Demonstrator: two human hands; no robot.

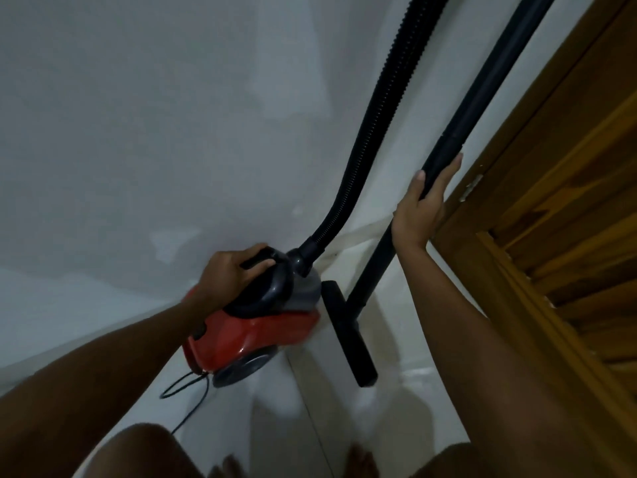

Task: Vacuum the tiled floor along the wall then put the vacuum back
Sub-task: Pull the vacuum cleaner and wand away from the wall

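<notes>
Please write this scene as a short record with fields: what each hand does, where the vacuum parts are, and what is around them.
left hand: grips the carry handle on the red vacuum body
right hand: wraps the black wand, fingers behind it
hose: ribbed, black, rises from the body's front
floor nozzle: at the wand's lower end, beside the body
power cord: trails from the body's rear across the tiled floor
surroundings: white wall ahead, wooden door at right
</notes>
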